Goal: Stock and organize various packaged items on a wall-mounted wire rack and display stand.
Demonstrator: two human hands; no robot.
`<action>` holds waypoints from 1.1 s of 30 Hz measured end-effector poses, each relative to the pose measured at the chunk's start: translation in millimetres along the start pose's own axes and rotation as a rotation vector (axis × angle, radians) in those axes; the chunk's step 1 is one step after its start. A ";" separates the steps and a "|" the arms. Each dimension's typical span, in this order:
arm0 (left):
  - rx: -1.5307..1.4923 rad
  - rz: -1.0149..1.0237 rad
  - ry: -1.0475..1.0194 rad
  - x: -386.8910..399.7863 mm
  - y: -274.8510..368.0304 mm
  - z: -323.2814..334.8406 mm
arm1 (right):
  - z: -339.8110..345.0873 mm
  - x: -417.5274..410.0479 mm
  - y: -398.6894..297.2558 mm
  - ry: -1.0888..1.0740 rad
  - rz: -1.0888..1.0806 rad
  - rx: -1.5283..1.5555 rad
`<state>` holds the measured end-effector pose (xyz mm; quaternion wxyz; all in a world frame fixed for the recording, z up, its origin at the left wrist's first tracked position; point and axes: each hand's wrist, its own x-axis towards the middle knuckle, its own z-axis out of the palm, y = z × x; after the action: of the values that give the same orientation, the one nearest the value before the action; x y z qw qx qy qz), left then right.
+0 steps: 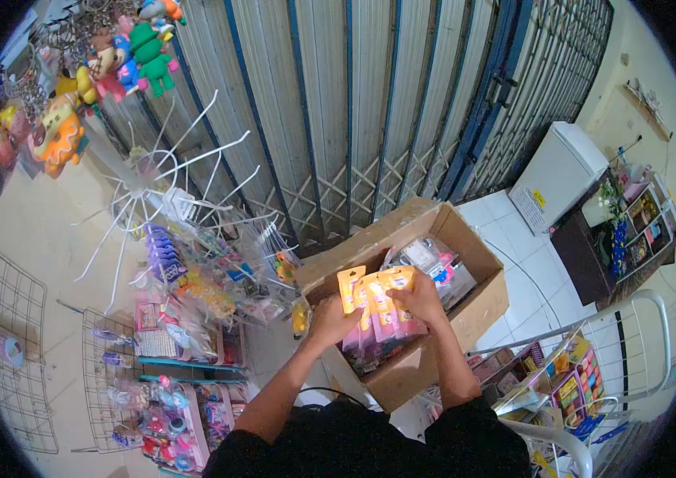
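Several yellow-and-pink hang-hole packets (pixel 381 299) are fanned out between my two hands, above a cardboard box (pixel 401 385). My left hand (pixel 336 321) grips the packets at the left side of the fan. At the right side, my right hand (pixel 420 300) holds them with the thumb across the front. The box stands with its top uncovered. Inside it, beyond my hands, lie clear plastic packages (pixel 427 258) with white, pink and blue contents. What lies under the fanned packets is mostly hidden.
Left of the box stands a white wire display rack (pixel 140 185) with bare prongs and hanging packaged goods. Character keychains (pixel 149 57) hang upper left. A folding metal gate (pixel 320 119) rises behind the box. A white refrigerator (pixel 559 173) and a wire trolley (pixel 619 352) with goods are right.
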<state>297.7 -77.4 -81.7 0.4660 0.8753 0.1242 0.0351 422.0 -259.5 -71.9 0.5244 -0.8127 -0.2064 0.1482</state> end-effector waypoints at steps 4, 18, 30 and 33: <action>-0.013 0.032 0.123 -7.5 1.9 1.8 | -3.0 3.3 6.7 0.019 -0.016 0.105; -1.407 -0.399 0.110 -134.4 -8.9 -57.5 | 21.9 -52.6 -101.3 -0.411 0.055 0.759; -1.435 -0.151 0.456 -324.0 -30.6 -138.4 | 243.5 -167.2 -181.7 -0.702 -0.253 0.494; -1.452 -0.138 0.662 -372.1 -51.2 -144.0 | 293.7 -205.0 -215.9 -0.745 -0.427 0.394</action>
<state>-97.0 -26.9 -22.7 0.8594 0.2879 0.2561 0.3362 70.3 -49.0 11.1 0.5776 -0.5287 -0.5109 0.3549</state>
